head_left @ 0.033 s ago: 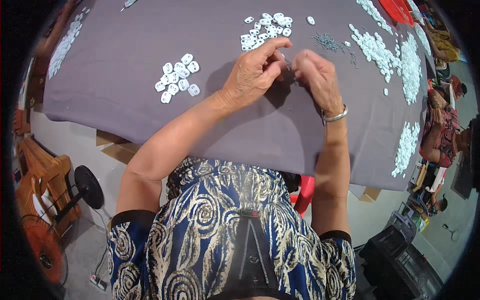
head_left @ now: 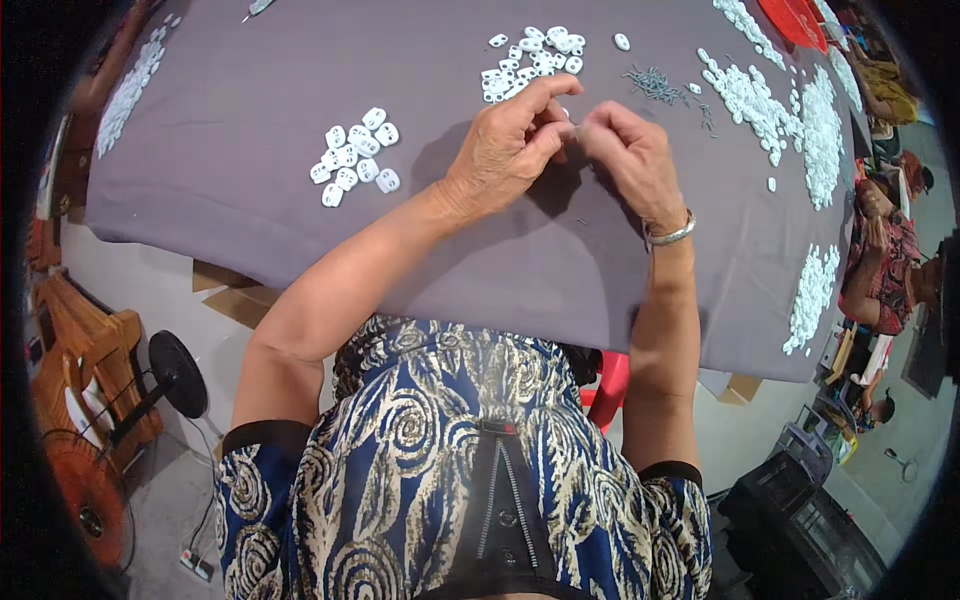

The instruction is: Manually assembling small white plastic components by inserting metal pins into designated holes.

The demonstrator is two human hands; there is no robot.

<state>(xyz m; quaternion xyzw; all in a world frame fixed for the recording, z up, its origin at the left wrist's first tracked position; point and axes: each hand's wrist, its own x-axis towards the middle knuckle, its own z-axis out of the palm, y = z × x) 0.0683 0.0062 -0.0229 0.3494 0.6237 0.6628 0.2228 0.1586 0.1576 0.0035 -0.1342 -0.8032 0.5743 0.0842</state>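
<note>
My left hand [head_left: 508, 150] is raised over the cloth, its thumb and index finger pinched on something too small to make out. Against those fingertips my right hand [head_left: 637, 165], a bracelet at its wrist, is closed in a pinch too; whatever it grips is hidden. Just beyond the left fingers lies a heap of small white oval pieces with dark holes [head_left: 530, 62]. Left of that hand is a smaller group of white pieces with two dark holes [head_left: 350, 156]. A pile of thin grey metal bits [head_left: 655, 84], perhaps small springs, lies beyond my right hand.
A grey-brown cloth [head_left: 470, 270] covers the table. Larger heaps of white pieces [head_left: 755, 105] spread along its right side, with a red basin [head_left: 795, 22] at the far right. More white pieces [head_left: 135, 90] lie at the left edge. Another person [head_left: 880, 250] is at the right.
My right hand has shifted slightly left, bringing its fingertips up to those of my left hand. The left hand and the heaps have stayed in place.
</note>
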